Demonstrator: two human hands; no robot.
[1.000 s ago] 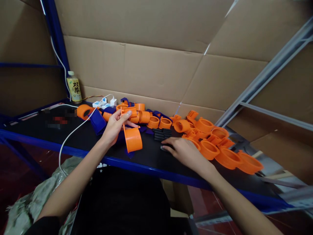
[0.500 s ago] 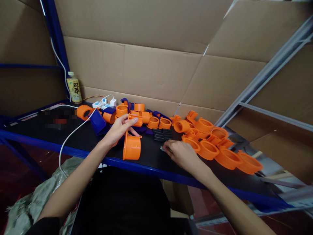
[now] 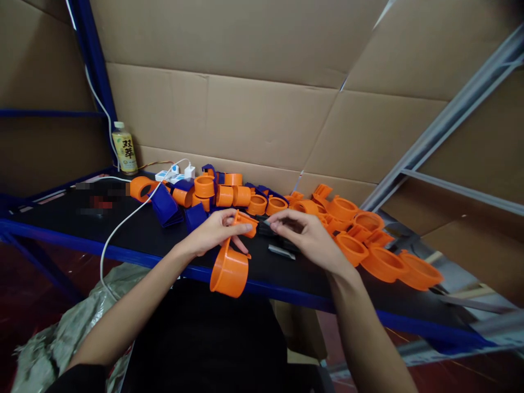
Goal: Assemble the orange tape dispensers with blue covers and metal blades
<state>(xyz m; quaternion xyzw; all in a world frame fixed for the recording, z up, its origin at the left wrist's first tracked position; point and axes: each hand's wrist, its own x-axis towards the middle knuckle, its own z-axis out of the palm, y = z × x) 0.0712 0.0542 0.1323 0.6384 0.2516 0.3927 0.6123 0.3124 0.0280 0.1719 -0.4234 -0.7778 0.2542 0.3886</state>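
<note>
In the head view, the left hand (image 3: 223, 232) is gripping an orange part (image 3: 231, 271) near the front of the black surface (image 3: 137, 233), with the thumb pressed on its smaller upper section. This section is at three o'clock from the left hand, and the wide round section hangs below, near six o'clock, where it covers some of the blue front edge (image 3: 278, 293). The right hand (image 3: 309, 234) is at three o'clock from the left hand, well beside it. Its thumb and forefinger are pinched on a small grey strip (image 3: 267, 222), between nine and ten o'clock from the palm; the fingers hide most of this piece. A second strip (image 3: 281, 251) lies on the surface at eight o'clock from the right hand. Some dark pieces (image 3: 265, 230) are partly hidden behind the right fingers. At three o'clock from the right hand there is a crowded group of orange rings (image 3: 382, 263), which touch and overlap one another. From the left hand, more orange rings stand at twelve o'clock, and folded blue pieces (image 3: 165, 206) lie at ten o'clock. Farther along ten o'clock, a yellow-labelled bottle (image 3: 125, 152) stands upright near the cardboard wall (image 3: 245, 114).
</note>
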